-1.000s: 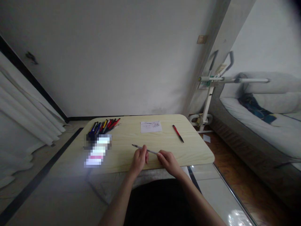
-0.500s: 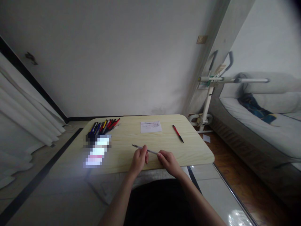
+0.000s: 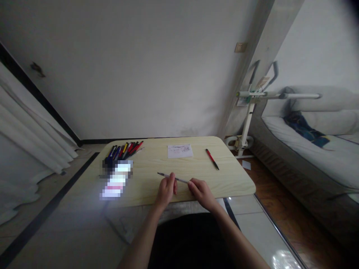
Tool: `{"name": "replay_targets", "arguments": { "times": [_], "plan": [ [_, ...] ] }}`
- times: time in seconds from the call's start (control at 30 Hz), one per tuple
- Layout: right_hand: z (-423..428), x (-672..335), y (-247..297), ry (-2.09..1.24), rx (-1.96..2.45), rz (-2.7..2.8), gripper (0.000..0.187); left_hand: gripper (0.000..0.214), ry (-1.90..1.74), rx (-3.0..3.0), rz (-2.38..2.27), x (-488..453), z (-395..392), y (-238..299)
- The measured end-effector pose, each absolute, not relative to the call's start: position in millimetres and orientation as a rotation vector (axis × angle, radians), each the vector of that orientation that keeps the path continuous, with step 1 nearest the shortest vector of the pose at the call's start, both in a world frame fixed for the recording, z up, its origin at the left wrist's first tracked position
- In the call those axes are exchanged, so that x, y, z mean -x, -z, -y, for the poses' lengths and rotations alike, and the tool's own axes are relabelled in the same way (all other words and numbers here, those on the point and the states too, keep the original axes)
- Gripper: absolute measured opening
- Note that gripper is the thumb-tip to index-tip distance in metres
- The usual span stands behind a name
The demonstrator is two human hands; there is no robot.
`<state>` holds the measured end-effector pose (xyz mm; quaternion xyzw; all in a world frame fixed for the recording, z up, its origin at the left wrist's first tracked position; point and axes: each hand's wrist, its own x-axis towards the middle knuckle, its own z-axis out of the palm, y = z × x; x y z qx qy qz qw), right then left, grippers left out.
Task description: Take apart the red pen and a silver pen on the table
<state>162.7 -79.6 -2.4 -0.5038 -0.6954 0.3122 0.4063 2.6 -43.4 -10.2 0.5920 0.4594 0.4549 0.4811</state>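
Observation:
A slim pen [image 3: 181, 181] with a clear or whitish barrel and a dark left end is held above the front part of the table [image 3: 151, 164]. My left hand [image 3: 166, 186] pinches it around the middle, its dark end sticking out to the left. At the pen's right end, my right hand [image 3: 198, 188] is closed with thumb and fingers on the tip. Beyond my right hand lies a red and black pen [image 3: 212, 159]. Farther back, past my left hand, a white card [image 3: 180, 151] with writing lies flat.
Several pens and markers [image 3: 123, 150] lie in a bunch at the table's back left. In front of them is a bright, pixelated object [image 3: 116, 181]. An exercise machine [image 3: 246, 123] stands past the right edge, beside a bed [image 3: 311, 130]. A wall runs behind the table.

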Motion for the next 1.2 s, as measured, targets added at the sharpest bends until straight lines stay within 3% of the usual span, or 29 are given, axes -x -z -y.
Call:
{"name": "replay_targets", "arguments": {
  "times": [1.2],
  "plan": [
    [79.5, -164.0, 2.3, -0.816, 1.269, 1.714, 0.04, 0.054, -1.066, -1.477, -1.115, -0.4, 42.3, 9.2]
  ]
}}
